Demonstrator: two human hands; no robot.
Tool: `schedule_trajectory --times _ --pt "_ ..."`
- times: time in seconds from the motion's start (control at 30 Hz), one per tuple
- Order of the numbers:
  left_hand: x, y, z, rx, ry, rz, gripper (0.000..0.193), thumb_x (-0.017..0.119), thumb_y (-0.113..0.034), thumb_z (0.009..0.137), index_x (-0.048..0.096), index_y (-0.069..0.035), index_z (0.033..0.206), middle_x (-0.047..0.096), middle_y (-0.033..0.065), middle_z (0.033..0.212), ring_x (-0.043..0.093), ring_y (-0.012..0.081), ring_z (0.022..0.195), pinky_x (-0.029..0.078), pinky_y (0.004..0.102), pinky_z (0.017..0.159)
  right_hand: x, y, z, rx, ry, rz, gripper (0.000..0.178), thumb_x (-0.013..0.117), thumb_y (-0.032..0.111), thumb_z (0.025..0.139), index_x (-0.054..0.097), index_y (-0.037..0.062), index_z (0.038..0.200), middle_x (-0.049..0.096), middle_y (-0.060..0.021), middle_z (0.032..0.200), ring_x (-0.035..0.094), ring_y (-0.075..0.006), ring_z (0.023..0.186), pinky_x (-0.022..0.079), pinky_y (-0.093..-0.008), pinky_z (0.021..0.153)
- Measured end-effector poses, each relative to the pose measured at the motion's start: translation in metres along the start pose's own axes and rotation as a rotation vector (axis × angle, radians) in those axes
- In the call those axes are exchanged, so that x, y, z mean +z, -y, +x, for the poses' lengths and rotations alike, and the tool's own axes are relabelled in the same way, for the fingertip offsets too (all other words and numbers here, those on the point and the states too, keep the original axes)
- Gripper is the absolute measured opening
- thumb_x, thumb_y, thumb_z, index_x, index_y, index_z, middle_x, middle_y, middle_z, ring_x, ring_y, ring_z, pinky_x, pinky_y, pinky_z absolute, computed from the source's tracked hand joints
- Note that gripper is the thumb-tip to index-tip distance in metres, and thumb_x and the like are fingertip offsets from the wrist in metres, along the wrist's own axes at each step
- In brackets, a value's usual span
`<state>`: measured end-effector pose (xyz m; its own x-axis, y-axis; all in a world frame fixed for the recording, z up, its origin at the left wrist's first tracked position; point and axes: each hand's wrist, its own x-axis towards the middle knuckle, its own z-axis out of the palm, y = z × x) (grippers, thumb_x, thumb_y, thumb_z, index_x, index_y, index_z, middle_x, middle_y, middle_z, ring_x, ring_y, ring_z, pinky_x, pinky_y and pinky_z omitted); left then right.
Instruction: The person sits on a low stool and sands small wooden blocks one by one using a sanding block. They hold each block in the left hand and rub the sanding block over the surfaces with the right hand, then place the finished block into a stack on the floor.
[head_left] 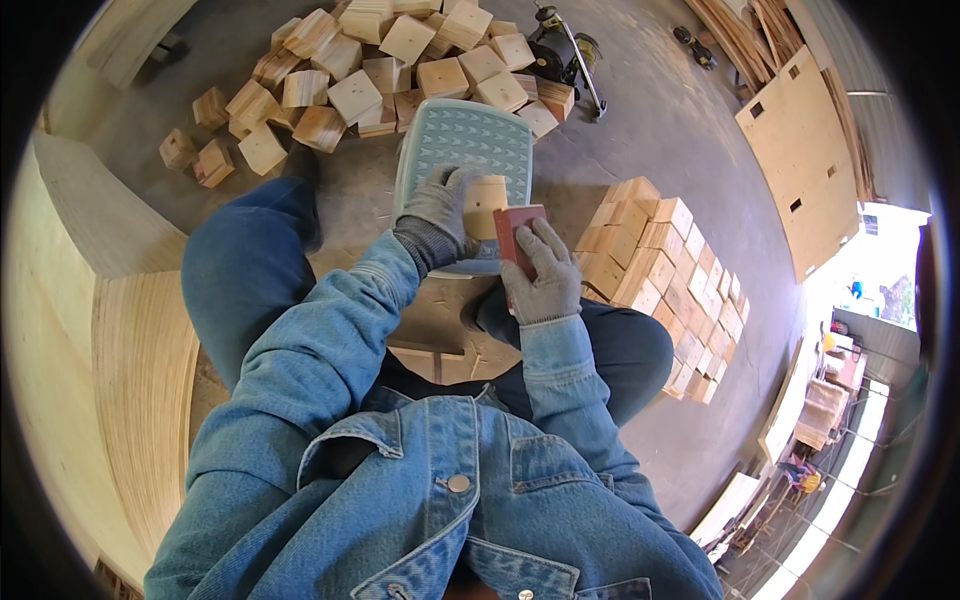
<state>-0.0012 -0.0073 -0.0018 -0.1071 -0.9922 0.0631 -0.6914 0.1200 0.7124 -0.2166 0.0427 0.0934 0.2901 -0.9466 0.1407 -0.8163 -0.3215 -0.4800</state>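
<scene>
Grey knitted work gloves cover both of my hands. My left hand (pixel 438 214) is closed around a pale wooden block (pixel 484 204), held over a light blue-green plastic stool (pixel 468 145) between my knees. Closed in my right hand (pixel 549 276) is a reddish-brown sanding block (pixel 511 232), upright against or just beside the wooden block's right side. I cannot tell whether the two touch. Part of the wooden block is hidden behind my left fingers and the sanding block.
Loose wooden blocks (pixel 357 97) lie heaped beyond the stool, with a black-and-yellow power tool (pixel 570 62) beside them. Neatly stacked blocks (pixel 665 285) stand to my right. Plywood panels (pixel 140 380) rise close on my left; another panel (pixel 808 150) leans at the far right.
</scene>
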Motion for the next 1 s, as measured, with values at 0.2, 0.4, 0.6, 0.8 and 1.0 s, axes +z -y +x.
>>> schedule_trajectory --times 0.2,0.4,0.6,0.8,1.0 --pt "-0.007 -0.009 0.000 -0.046 0.016 0.016 0.107 0.096 -0.033 0.058 0.046 -0.013 0.149 0.049 0.0231 0.144 0.052 0.0435 0.135 0.045 0.0476 0.118 0.025 -0.021 0.036 0.097 -0.039 0.130 0.055 0.085 0.021 0.082 0.073 0.0109 0.134 0.064 -0.0191 0.147 0.064 -0.0366 0.131 0.046 -0.0479 0.115" --pt "-0.012 -0.006 0.000 -0.005 0.027 0.021 0.109 0.097 -0.035 0.057 0.045 -0.012 0.150 0.049 0.0230 0.143 0.052 0.0430 0.134 0.044 0.0485 0.118 0.019 -0.023 0.020 0.225 0.040 0.504 0.056 0.083 0.011 0.087 0.067 0.0026 0.139 0.058 -0.0222 0.152 0.060 -0.0336 0.139 0.053 -0.0396 0.111" --pt "-0.012 -0.010 -0.002 -0.041 0.029 -0.004 0.111 0.098 -0.038 0.056 0.045 -0.012 0.150 0.049 0.0237 0.142 0.053 0.0434 0.133 0.044 0.0488 0.118 0.000 -0.023 -0.020 0.280 0.086 0.527 0.055 0.081 0.006 0.089 0.066 0.0014 0.141 0.059 -0.0206 0.151 0.060 -0.0296 0.138 0.052 -0.0371 0.112" --pt "-0.006 -0.007 -0.001 -0.019 0.003 0.017 0.110 0.097 -0.035 0.058 0.044 -0.013 0.151 0.048 0.0232 0.143 0.052 0.0434 0.134 0.044 0.0494 0.118 0.022 -0.039 -0.001 0.428 0.056 0.782 0.056 0.077 0.000 0.091 0.062 -0.0029 0.144 0.064 -0.0171 0.146 0.064 -0.0241 0.130 0.053 -0.0347 0.109" --pt "-0.012 -0.013 -0.001 -0.071 0.047 0.003 0.104 0.093 -0.035 0.058 0.047 -0.008 0.147 0.053 0.0209 0.141 0.050 0.0405 0.133 0.044 0.0441 0.119 0.043 -0.044 0.054 0.555 0.036 1.057 0.055 0.076 -0.001 0.093 0.059 -0.0061 0.146 0.069 -0.0156 0.136 0.068 -0.0199 0.117 0.055 -0.0304 0.103"
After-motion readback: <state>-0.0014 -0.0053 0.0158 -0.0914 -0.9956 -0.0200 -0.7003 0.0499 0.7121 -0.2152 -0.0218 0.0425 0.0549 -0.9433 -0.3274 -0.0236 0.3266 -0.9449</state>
